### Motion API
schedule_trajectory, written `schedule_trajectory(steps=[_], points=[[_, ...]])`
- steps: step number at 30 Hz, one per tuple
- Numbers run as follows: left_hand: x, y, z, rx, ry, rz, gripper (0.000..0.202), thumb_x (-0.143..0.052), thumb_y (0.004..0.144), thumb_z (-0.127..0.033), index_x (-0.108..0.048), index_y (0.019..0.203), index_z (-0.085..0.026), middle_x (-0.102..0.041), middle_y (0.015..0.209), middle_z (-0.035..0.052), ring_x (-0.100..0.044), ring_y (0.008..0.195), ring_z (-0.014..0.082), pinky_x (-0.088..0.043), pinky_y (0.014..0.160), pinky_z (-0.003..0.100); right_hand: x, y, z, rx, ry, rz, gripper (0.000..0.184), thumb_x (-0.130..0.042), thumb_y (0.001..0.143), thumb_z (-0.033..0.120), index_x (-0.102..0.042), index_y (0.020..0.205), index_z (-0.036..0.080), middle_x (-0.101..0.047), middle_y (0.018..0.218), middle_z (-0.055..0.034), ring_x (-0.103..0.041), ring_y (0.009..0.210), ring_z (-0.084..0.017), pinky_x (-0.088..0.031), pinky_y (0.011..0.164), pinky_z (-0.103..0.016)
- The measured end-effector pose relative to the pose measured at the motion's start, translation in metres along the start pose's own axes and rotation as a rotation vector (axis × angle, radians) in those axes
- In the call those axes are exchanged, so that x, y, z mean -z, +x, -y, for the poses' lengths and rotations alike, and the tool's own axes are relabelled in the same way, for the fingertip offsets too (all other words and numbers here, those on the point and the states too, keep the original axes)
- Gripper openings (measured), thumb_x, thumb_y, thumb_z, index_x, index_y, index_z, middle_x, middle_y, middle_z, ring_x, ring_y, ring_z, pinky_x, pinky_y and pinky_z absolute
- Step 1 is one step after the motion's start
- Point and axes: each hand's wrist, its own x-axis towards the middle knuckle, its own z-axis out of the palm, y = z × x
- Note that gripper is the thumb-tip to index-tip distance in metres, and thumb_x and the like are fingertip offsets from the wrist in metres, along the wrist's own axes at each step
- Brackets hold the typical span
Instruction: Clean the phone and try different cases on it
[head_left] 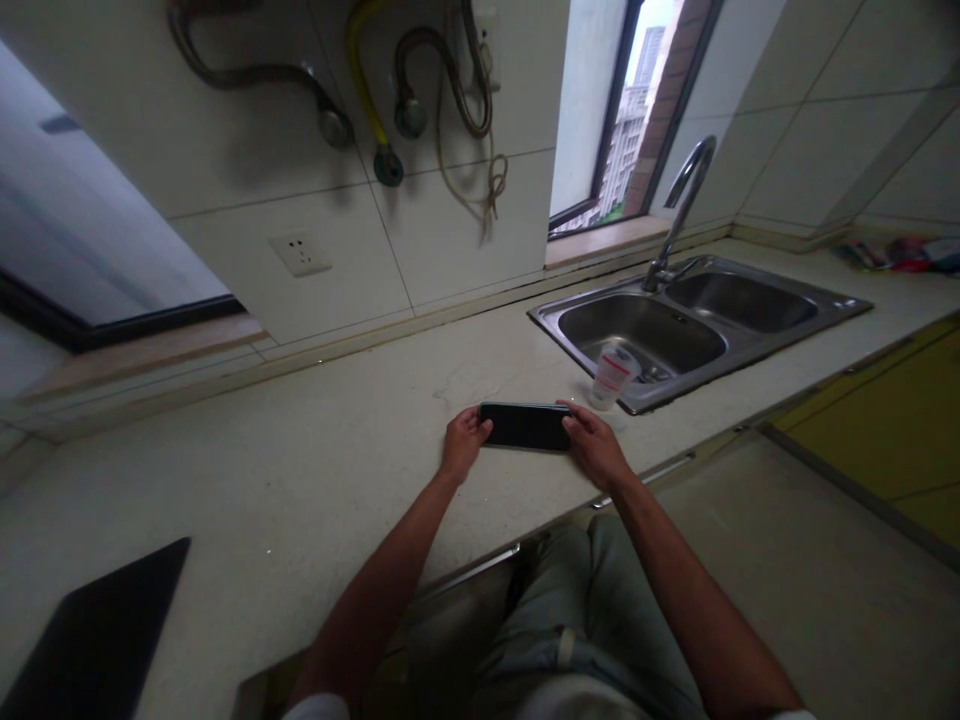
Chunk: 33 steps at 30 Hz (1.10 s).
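A smartphone [525, 427] with a dark screen is held lengthwise between both hands, over the pale countertop [360, 420]. My left hand [465, 442] grips its left end, the thumb on the front. On the opposite end, my right hand [596, 445] is closed the same way, thumb over the screen's edge. Just beyond the right hand stands a clear plastic cup [613, 377] with red print, close to the sink's corner. The fingers behind the phone are mostly hidden.
A steel double-bowl sink [551, 318] with a curved faucet [690, 180] is set in the counter at right. A flat black panel [105, 635] lies at lower left. Pipes [247, 75] and a wall socket [300, 253] are behind. Colourful packets [904, 254] lie far right.
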Motion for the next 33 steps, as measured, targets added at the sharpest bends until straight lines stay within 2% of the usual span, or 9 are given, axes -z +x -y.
schedule_trajectory(steps=[4, 9, 14, 18, 22, 25, 29, 33], points=[[0.0, 0.001, 0.001, 0.001, 0.007, -0.022, 0.057, -0.083, 0.064, -0.045, -0.067, 0.108, -0.012, -0.073, 0.103, 0.0131, -0.069, 0.101, 0.0253, -0.05, 0.097, 0.04, 0.003, -0.001, 0.004, -0.044, -0.036, 0.027, 0.055, -0.082, 0.065, 0.053, -0.069, 0.108, 0.02, -0.072, 0.098, -0.0064, -0.066, 0.091, -0.023, -0.051, 0.084, -0.035], [-0.001, -0.001, -0.001, -0.015, 0.074, -0.043, 0.049, -0.08, 0.067, -0.04, -0.068, 0.105, -0.013, -0.074, 0.099, 0.012, -0.07, 0.097, 0.0244, -0.052, 0.092, 0.038, -0.001, 0.001, 0.001, 0.008, -0.124, -0.062, 0.054, -0.078, 0.064, 0.057, -0.069, 0.101, 0.019, -0.071, 0.089, -0.006, -0.064, 0.084, -0.023, -0.05, 0.076, -0.033], [-0.002, -0.001, -0.004, -0.019, 0.041, -0.006, 0.048, -0.08, 0.066, -0.042, -0.066, 0.102, -0.013, -0.073, 0.098, 0.0105, -0.068, 0.093, 0.0214, -0.051, 0.089, 0.034, -0.004, 0.004, -0.004, 0.007, -0.088, -0.121, 0.053, -0.079, 0.061, 0.051, -0.07, 0.102, 0.018, -0.071, 0.087, -0.0053, -0.064, 0.084, -0.022, -0.05, 0.078, -0.033], [-0.005, -0.002, -0.007, -0.008, 0.029, 0.006, 0.047, -0.079, 0.068, -0.049, -0.062, 0.095, -0.015, -0.07, 0.087, 0.0047, -0.064, 0.08, 0.0152, -0.048, 0.08, 0.027, -0.004, 0.006, -0.006, 0.007, -0.107, -0.151, 0.049, -0.077, 0.062, 0.046, -0.071, 0.102, 0.018, -0.071, 0.088, -0.0048, -0.064, 0.083, -0.022, -0.049, 0.078, -0.033], [-0.007, -0.006, -0.01, -0.117, 0.226, -0.003, 0.039, -0.077, 0.072, -0.05, -0.062, 0.086, -0.017, -0.063, 0.078, 0.0008, -0.058, 0.073, 0.0129, -0.045, 0.071, 0.024, -0.006, 0.008, -0.009, 0.043, -0.177, -0.188, 0.044, -0.075, 0.063, 0.043, -0.074, 0.097, 0.016, -0.071, 0.085, -0.0043, -0.063, 0.082, -0.021, -0.048, 0.078, -0.032], [-0.009, -0.008, -0.012, -0.164, 0.265, -0.009, 0.039, -0.077, 0.072, -0.049, -0.066, 0.09, -0.017, -0.066, 0.086, 0.0036, -0.059, 0.079, 0.0148, -0.046, 0.074, 0.025, -0.009, 0.009, -0.012, 0.072, -0.225, -0.207, 0.042, -0.074, 0.065, 0.042, -0.074, 0.097, 0.016, -0.072, 0.088, -0.0052, -0.063, 0.084, -0.021, -0.048, 0.079, -0.033], [-0.008, -0.005, -0.012, -0.05, 0.134, -0.011, 0.06, -0.084, 0.063, -0.048, -0.065, 0.11, -0.016, -0.069, 0.088, 0.0041, -0.062, 0.079, 0.0156, -0.048, 0.075, 0.027, -0.012, 0.009, -0.015, 0.108, -0.249, -0.28, 0.044, -0.07, 0.069, 0.047, -0.072, 0.1, 0.016, -0.073, 0.093, -0.007, -0.064, 0.089, -0.023, -0.049, 0.082, -0.035], [-0.006, -0.002, -0.009, 0.026, -0.017, -0.013, 0.061, -0.087, 0.057, -0.05, -0.069, 0.103, -0.013, -0.072, 0.089, 0.0063, -0.065, 0.079, 0.017, -0.05, 0.081, 0.03, -0.01, 0.003, -0.011, 0.117, -0.257, -0.227, 0.049, -0.068, 0.074, 0.053, -0.069, 0.107, 0.017, -0.074, 0.098, -0.0073, -0.065, 0.094, -0.024, -0.051, 0.085, -0.037]])
